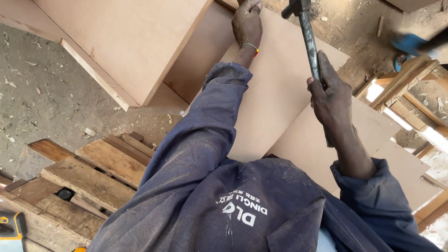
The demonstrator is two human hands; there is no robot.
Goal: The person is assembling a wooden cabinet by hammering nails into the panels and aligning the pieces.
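In right hand (pixel 330 95): dark metal hammer (pixel 305 28), raised.

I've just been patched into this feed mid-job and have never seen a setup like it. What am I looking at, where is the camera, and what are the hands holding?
There is no machine here: a person in a dusty dark blue work jacket works with bare hands. The single picture comes from a camera worn on that person's head, looking down over the chest and arms. The right hand has its fingers wrapped around the dark metal handle of a hammer, raised above the work. The left hand, with a beaded bracelet at the wrist, presses flat on a large pale brown fibreboard sheet; more such sheets lie beside and under it. At lower left is a rough wooden pallet on a dusty floor strewn with wood shavings.
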